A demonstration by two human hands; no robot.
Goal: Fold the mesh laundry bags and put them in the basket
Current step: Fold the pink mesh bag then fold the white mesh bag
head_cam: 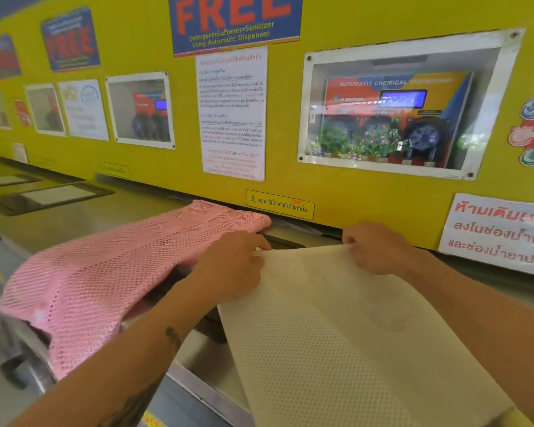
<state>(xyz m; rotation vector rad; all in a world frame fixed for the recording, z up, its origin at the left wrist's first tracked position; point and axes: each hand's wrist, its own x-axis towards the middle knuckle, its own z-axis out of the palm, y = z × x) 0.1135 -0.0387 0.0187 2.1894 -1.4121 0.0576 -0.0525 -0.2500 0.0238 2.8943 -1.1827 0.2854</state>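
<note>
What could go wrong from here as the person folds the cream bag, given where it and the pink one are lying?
1. The cream mesh bag is pinched only at its far corners by the left hand and right hand; its near end hangs over the counter edge and could drag the fold crooked.
2. The pink mesh bag droops over the machine-top edge and might slide off.
3. No basket is in view.

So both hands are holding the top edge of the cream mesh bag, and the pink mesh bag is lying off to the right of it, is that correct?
Not quite: the head view shows the pink mesh bag lying to the left of the cream mesh bag, not the right. The left hand and right hand do hold the cream bag's top edge.
</note>
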